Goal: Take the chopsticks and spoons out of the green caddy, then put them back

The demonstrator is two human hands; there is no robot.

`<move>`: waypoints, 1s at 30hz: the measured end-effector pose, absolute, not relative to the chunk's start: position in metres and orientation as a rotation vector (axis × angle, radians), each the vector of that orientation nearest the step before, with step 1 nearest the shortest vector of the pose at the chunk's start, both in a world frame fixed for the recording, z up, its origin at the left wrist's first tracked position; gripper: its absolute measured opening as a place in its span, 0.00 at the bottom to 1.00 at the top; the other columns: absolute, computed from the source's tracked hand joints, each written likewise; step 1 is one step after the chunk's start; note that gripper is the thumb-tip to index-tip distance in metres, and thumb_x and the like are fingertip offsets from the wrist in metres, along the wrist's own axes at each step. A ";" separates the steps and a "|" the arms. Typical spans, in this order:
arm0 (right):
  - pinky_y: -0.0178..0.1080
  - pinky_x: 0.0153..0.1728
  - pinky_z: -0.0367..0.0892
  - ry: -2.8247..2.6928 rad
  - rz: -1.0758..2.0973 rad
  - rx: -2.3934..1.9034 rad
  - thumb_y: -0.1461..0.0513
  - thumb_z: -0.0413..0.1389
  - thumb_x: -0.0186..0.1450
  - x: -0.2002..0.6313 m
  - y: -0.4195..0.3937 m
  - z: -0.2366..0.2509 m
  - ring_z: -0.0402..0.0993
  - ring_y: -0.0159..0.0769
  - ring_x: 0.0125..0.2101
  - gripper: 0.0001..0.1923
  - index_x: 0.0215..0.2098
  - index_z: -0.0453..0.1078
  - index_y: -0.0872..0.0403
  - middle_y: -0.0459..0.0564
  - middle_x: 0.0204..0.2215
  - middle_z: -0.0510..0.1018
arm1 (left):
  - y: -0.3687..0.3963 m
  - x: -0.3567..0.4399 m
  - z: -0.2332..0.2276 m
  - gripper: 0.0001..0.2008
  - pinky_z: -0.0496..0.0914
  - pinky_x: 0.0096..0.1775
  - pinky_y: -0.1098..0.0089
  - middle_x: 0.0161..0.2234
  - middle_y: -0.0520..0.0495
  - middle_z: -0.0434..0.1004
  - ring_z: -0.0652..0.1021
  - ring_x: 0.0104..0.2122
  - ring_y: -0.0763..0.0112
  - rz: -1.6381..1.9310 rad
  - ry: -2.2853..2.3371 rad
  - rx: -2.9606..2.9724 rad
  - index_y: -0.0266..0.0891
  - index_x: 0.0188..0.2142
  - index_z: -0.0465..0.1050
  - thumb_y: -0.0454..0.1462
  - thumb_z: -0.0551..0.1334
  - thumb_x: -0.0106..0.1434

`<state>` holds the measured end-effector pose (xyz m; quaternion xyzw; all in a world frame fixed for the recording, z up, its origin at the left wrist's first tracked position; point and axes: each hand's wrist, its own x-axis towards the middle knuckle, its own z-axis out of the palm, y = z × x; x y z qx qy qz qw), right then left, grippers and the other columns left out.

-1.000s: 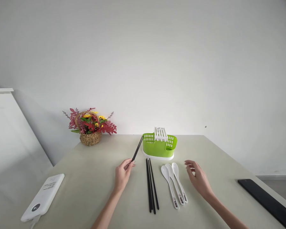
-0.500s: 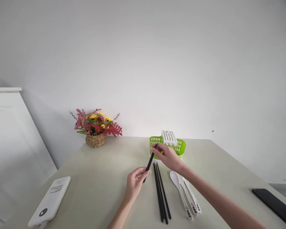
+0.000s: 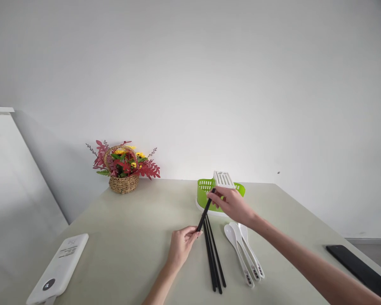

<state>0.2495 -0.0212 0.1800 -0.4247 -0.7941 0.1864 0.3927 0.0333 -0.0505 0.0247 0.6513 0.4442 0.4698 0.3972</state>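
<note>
**Two hands on one chopstick**

Both of my hands are on a single black chopstick [image 3: 205, 212], which slants up off the counter [image 3: 130, 237]. My left hand [image 3: 180, 245] pinches its lower end, and my right hand [image 3: 233, 205] is closed around its upper tip. That tip sits right in front of the green holder [image 3: 206, 186], which is just behind my right hand and has a white slotted insert [image 3: 224, 179] on top.

I judge this to be a pass from one hand to the other, with neither grip released yet. Any next move would need one hand to let go cleanly while the other keeps the stick from tipping, because it is thin and only held at its ends.

Three more chopsticks [image 3: 214, 258] lie flat just right of my left hand. The white spoons [image 3: 244, 254] lie under my right forearm.

A white power bank [image 3: 59, 267], well to the left of my left hand, has a printed label, but the print is too small for me to read. The dark marks on the spoon handles are also unreadable, and I see no brand anywhere.
</note>
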 end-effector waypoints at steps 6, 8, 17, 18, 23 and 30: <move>0.33 0.19 0.61 -1.732 0.323 -1.166 0.39 0.50 0.69 0.298 0.006 0.245 0.68 0.30 0.18 0.27 0.35 0.73 0.52 0.47 0.24 0.79 | -0.050 0.034 0.027 0.19 0.79 0.37 0.68 0.37 0.45 0.86 0.84 0.34 0.63 1.194 1.254 1.719 0.42 0.43 0.79 0.53 0.59 0.68; 0.34 0.24 0.65 -1.660 0.192 -1.170 0.40 0.51 0.70 0.306 0.020 0.261 0.71 0.32 0.21 0.26 0.34 0.73 0.52 0.47 0.24 0.79 | -0.050 0.035 0.028 0.20 0.78 0.35 0.69 0.36 0.45 0.85 0.83 0.32 0.64 1.185 1.271 1.730 0.42 0.42 0.77 0.54 0.58 0.69; 0.34 0.33 0.67 -1.870 0.161 -1.484 0.51 0.50 0.73 0.291 0.114 0.220 0.79 0.33 0.28 0.18 0.35 0.74 0.52 0.46 0.28 0.83 | -0.052 0.041 0.025 0.19 0.74 0.30 0.71 0.31 0.47 0.82 0.80 0.26 0.69 1.121 1.321 1.691 0.42 0.41 0.73 0.54 0.55 0.71; 0.34 0.33 0.66 -1.894 0.189 -1.505 0.52 0.50 0.73 0.289 0.124 0.213 0.79 0.33 0.28 0.17 0.35 0.74 0.52 0.46 0.28 0.83 | -0.052 0.041 0.025 0.19 0.73 0.29 0.71 0.31 0.48 0.81 0.79 0.25 0.69 1.117 1.324 1.689 0.42 0.40 0.73 0.54 0.55 0.71; 0.35 0.29 0.65 -1.985 0.276 -1.602 0.54 0.53 0.72 0.279 0.153 0.194 0.77 0.35 0.26 0.16 0.32 0.75 0.53 0.49 0.29 0.84 | -0.049 0.043 0.028 0.19 0.69 0.26 0.73 0.29 0.48 0.81 0.77 0.23 0.71 1.090 1.321 1.693 0.41 0.39 0.73 0.53 0.54 0.71; 0.38 0.35 0.66 -1.855 0.128 -1.642 0.55 0.51 0.72 0.282 0.127 0.204 0.78 0.41 0.40 0.19 0.57 0.67 0.55 0.53 0.41 0.84 | -0.051 0.044 0.028 0.19 0.65 0.24 0.73 0.27 0.49 0.80 0.73 0.21 0.72 1.019 1.352 1.778 0.42 0.37 0.72 0.52 0.53 0.72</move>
